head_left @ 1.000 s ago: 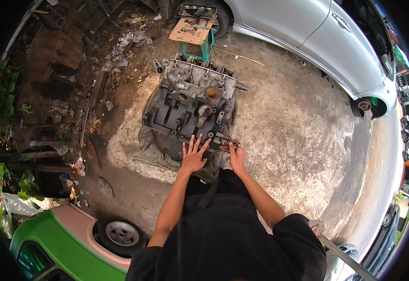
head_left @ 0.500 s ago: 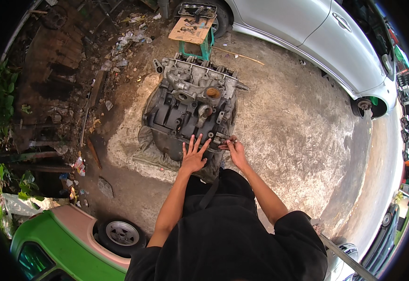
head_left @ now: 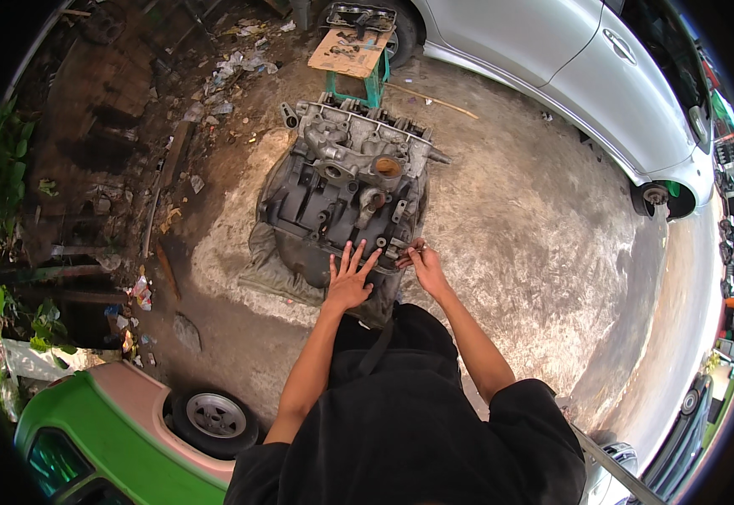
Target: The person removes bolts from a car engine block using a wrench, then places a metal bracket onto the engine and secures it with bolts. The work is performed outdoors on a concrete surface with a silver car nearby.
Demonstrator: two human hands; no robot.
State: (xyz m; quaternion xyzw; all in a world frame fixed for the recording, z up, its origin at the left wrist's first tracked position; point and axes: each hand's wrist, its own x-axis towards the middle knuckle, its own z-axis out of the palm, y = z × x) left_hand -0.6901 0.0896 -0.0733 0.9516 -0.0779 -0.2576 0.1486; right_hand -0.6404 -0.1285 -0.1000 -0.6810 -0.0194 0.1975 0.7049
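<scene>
Fingers (head_left: 358, 257) of left hand (head_left: 348, 284) spread flat on engine block (head_left: 341, 198), likely bracing it. Right hand (head_left: 424, 265) pinches a small metal part (head_left: 402, 250) at the block's near edge (too small to identify). Block sits on rough concrete ground (head_left: 510, 244): grey cast metal, ribbed, greasy. Silver car (head_left: 569, 76) beyond; green stool (head_left: 354, 63) behind.

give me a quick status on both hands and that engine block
Left hand flat, fingers spread, on engine block. Right hand pinching at a small part on its near edge, part too small to tell. Nothing blocking.
</scene>
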